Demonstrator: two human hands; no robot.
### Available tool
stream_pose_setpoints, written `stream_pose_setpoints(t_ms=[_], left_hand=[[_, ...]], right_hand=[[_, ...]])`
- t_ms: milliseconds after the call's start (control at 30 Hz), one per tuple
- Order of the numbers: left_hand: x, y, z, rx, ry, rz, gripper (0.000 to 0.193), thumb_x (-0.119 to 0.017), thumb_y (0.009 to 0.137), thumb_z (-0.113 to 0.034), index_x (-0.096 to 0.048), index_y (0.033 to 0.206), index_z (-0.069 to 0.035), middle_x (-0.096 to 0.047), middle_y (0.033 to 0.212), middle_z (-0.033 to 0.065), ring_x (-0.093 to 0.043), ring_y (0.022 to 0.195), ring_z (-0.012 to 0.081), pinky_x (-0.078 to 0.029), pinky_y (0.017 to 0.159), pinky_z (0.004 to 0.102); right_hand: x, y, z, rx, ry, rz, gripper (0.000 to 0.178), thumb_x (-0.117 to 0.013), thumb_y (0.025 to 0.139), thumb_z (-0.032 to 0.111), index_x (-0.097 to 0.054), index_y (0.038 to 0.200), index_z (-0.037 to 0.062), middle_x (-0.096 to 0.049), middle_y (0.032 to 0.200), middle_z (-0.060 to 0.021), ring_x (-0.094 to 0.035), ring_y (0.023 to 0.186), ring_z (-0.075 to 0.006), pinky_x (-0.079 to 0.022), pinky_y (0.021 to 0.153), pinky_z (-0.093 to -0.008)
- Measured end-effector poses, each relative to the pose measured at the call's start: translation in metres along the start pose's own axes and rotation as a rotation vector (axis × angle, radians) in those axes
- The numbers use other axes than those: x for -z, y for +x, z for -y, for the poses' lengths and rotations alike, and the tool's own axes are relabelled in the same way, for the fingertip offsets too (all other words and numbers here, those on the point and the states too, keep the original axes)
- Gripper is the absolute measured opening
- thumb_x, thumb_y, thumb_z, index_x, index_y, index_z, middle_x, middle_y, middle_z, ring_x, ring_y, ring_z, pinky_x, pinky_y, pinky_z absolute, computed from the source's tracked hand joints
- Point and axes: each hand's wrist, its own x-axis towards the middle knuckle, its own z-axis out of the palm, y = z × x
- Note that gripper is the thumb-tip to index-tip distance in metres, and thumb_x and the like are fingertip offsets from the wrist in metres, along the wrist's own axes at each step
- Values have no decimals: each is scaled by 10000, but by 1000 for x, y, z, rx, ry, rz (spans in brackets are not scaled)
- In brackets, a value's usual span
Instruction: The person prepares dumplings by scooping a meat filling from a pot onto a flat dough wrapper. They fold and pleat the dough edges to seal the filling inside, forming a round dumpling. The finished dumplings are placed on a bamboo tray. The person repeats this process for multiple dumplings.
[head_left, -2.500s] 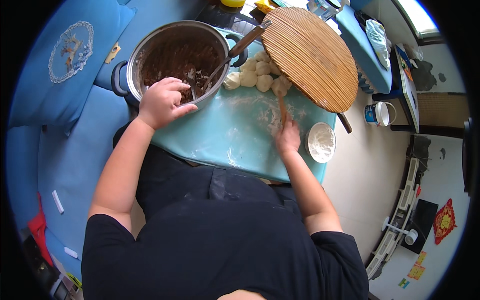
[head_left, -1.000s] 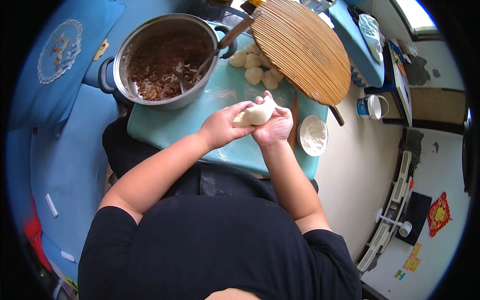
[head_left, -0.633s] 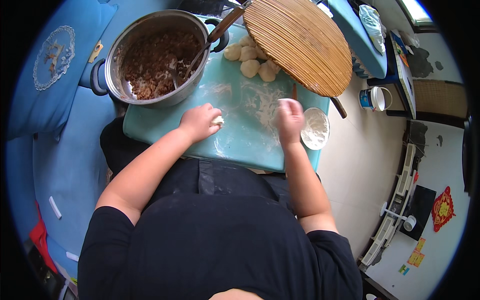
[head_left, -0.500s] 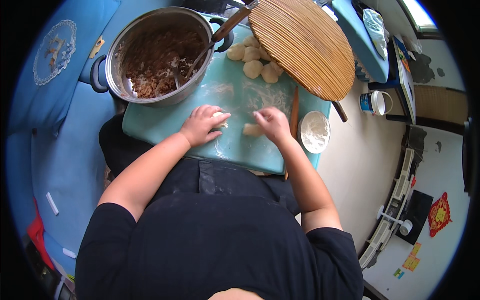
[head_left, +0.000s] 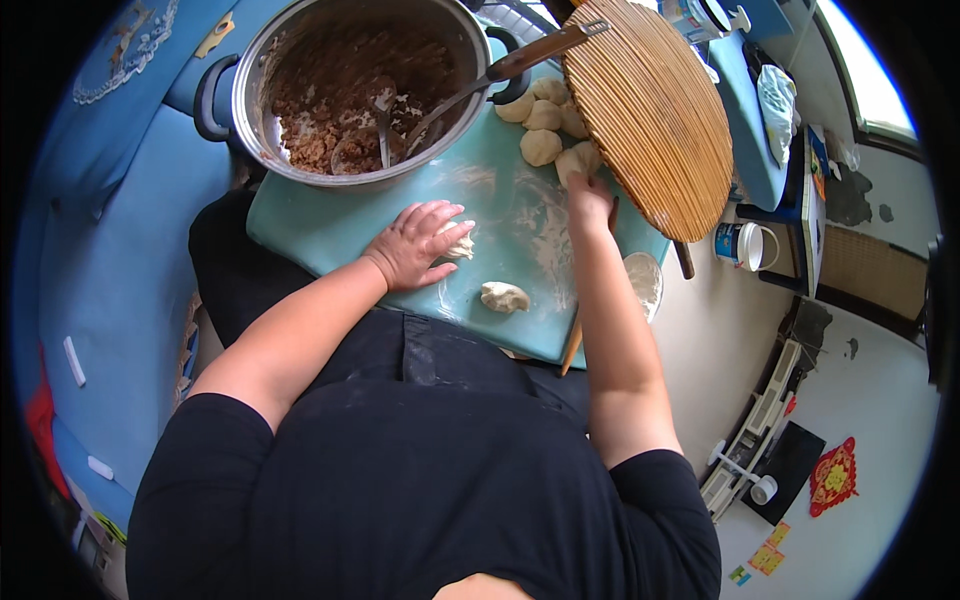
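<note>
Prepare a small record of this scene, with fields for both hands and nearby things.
Left hand: spread over a dough lump
Right hand: at the dough balls; grip unclear
Loose dough piece: on the turquoise table, apart from both hands
Pot: holds brown crumbly mixture, a spoon, a wooden-handled utensil
Round slatted board: overlaps some dough balls in view
Rolling pin: partly behind the right forearm
White bowl: white powder

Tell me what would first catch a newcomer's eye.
Likely the big, round silver metal pot at the upper left of the turquoise table, holding a crumbly brown mixture. Next, the round, ribbed brown board at the upper right, partly hiding a cluster of pale dough balls. Lower down, the left hand partly covers a white dough lump, and a second lump lies to its right.
</note>
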Motion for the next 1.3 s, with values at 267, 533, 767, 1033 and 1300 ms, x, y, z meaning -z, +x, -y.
stream_pose_setpoints(t_ms=[267,533,767,1033,1300], left_hand=[[3,1,0,35,-48,-2,710,-675,703,-345,-374,1297,-95,-373,1317,123,-355,1224,314,-272,1036,425],[30,70,-41,-85,-379,42,623,-717,657,-192,-479,1230,-140,-567,1088,79,-545,1009,276,-447,853,379],[23,94,-10,305,-95,48,305,-649,730,-158,-592,1030,-154,-560,969,65,-567,873,274,-479,732,381],[-4,89,-20,375,-64,190,423,-640,779,-322,-536,1152,-152,-520,1147,99,-504,1074,294,-447,870,393],[7,24,10,239,-248,35,504,-599,796,-358,-505,1184,-49,-558,1092,135,-494,1032,317,-383,909,385]], right_hand=[[43,-116,4,-105,577,542,271,-555,809,80,-480,1061,16,-575,1037,-88,-589,917,-177,-515,761,-322],[52,-152,23,-127,1003,776,349,-460,722,-52,-470,1051,62,-556,1090,-145,-585,961,-261,-537,761,-409],[100,-129,5,-79,1305,624,356,-426,701,-38,-502,1046,7,-564,1022,-149,-563,969,-276,-472,870,-397],[76,-112,-40,428,-389,182,261,-537,750,86,-580,1000,25,-585,977,-153,-556,934,-283,-449,830,-355],[19,-68,32,399,-204,257,383,-596,779,216,-535,1118,47,-555,1080,-170,-538,1008,-335,-430,884,-384]])
